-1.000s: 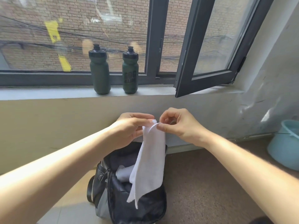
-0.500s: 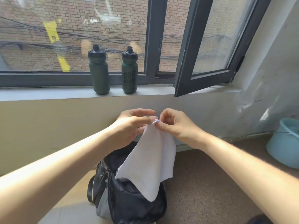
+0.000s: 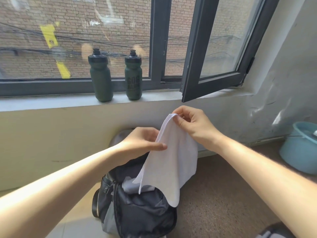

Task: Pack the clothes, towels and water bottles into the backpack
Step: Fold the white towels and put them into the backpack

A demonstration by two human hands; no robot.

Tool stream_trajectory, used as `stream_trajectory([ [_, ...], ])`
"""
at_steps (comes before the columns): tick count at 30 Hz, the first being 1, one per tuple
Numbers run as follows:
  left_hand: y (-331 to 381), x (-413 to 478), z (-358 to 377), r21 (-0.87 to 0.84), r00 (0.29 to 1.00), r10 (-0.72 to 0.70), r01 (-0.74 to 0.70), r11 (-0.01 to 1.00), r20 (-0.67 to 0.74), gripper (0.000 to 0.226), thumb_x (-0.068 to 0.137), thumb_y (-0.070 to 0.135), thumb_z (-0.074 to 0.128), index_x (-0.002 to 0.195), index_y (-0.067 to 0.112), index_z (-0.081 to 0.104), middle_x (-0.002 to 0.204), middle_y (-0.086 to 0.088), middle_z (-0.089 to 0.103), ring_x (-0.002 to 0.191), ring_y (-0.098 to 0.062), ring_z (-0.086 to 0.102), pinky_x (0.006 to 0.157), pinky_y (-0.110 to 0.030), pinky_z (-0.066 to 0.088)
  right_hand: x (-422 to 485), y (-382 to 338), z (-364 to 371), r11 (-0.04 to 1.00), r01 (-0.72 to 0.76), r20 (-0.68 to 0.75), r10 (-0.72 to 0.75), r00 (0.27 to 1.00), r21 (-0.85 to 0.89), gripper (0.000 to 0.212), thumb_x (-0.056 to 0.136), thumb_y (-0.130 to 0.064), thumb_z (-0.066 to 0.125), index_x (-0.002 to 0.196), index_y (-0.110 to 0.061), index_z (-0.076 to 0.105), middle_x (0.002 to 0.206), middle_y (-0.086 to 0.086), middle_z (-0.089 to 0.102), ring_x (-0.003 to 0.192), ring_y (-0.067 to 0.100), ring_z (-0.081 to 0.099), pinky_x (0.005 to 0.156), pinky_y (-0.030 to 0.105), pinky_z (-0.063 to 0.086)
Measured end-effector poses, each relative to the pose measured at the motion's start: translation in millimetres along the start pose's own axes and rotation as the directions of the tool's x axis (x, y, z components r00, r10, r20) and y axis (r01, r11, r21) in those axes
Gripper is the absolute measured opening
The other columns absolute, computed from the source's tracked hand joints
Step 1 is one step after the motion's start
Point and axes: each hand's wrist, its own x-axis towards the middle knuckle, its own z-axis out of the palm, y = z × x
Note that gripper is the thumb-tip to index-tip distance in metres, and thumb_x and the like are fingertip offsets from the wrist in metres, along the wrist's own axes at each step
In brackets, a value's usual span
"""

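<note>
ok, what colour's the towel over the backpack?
Plain white towel, no pattern; clearest in the head view.

The window sill (image 3: pixel 51 103) is long and pale. Two dark green bottles stand on it, side by side but not touching. The left bottle (image 3: pixel 101 78) is plain. The right bottle (image 3: pixel 133 78) has dark letters on it. Both stand up straight. Down below, the floor (image 3: pixel 214 194) is brown. A black backpack (image 3: pixel 142 212) sits on it, open at the top. A blue tub (image 3: pixel 298 152) sits far to the right.
</note>
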Motion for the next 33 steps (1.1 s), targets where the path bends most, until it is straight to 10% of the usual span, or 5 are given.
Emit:
stream_trajectory([
  [7,-45.6,8.3,8.5,0.542,0.978,-0.106,-0.007,0.841,0.178,0.015,0.078,0.031,0.073,0.088,0.02,0.073,0.089,0.001,0.077,0.089,-0.021,0.072,0.083,-0.044,0.058,4.1,3.3,-6.4,1.0,0.009,-0.199,-0.004,0.98,0.021,0.015,0.101,-0.025,0.063,0.092,-0.015,0.07,0.086,0.002,0.064,0.081,0.009,0.055,0.074,0.022,0.044],
  [15,-67.6,19.5,-28.3,0.589,0.986,-0.132,0.05,0.806,0.098,0.04,0.078,0.041,0.069,0.067,0.008,0.051,0.058,0.01,0.038,0.056,-0.01,0.034,0.058,-0.033,0.03,8.2,26.8,-30.9,0.996,-0.091,-0.335,0.089,0.938,0.011,0.011,0.098,-0.024,0.068,0.087,-0.021,0.069,0.08,-0.006,0.067,0.07,0.001,0.056,0.069,0.016,0.045],
  [24,-61.7,24.3,-61.6,0.052,0.895,-0.012,0.039,0.998,-0.445,0.007,0.092,0.015,0.077,0.087,0.011,0.078,0.067,0.008,0.068,0.06,0.0,0.057,0.051,-0.009,0.042,7.2,74.2,-54.8,0.928,-0.371,-0.36,0.35,0.865,0.011,0.011,0.097,-0.013,0.067,0.086,-0.013,0.066,0.092,0.021,0.069,0.082,0.024,0.062,0.082,0.048,0.057],
  [33,-51.2,24.3,-64.4,-0.257,0.833,-0.09,-0.064,0.964,-0.546,0.035,0.092,0.032,0.078,0.093,-0.002,0.078,0.081,-0.007,0.074,0.066,-0.012,0.063,0.065,-0.027,0.053,4.5,72.7,-53.2,0.87,-0.468,-0.311,0.494,0.812,0.157,0.019,0.098,-0.004,0.063,0.082,-0.014,0.067,0.089,0.009,0.066,0.077,0.018,0.059,0.063,0.028,0.052],
])
